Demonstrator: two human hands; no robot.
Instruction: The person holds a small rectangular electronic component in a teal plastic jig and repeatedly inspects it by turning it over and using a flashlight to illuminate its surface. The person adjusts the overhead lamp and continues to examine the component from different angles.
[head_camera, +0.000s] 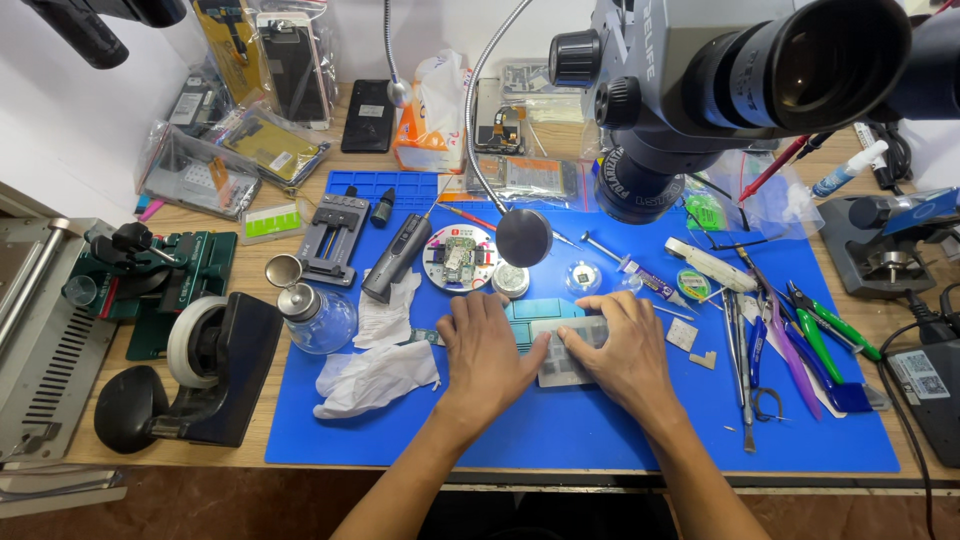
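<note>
- So both hands are down flat on the blue work mat (600, 430), right in the middle of the bench, under the grey microscope (700, 70).
- Left hand (487, 352) lies palm down, fingers together and stretched out, fingertips resting on the teal block (545, 308). It isn't gripping anything, just pressing.
- Right hand (625, 350) is also palm down and mostly flat, covering part of the pale translucent plate (565, 365), with the thumb lying across the plate's top. Can't tell if it's pinching anything underneath.
- That plate sits between the two hands, touching both, just in front of the teal block.
- Left of the hands: crumpled white wipes (375, 375), and beside them a glass solvent bottle (318, 315) with a metal pump top.
- Further back on the mat: a black handheld tool (395, 258), a round white dish (459, 257) with a small board on it, and a little round mirror on a gooseneck (523, 237).
- Right side is a mess of tweezers (740, 350), purple and green-handled pliers (830, 325), and a small pair of scissors (765, 385).
- Far left, off the mat, a black tape dispenser (205, 370).
</note>
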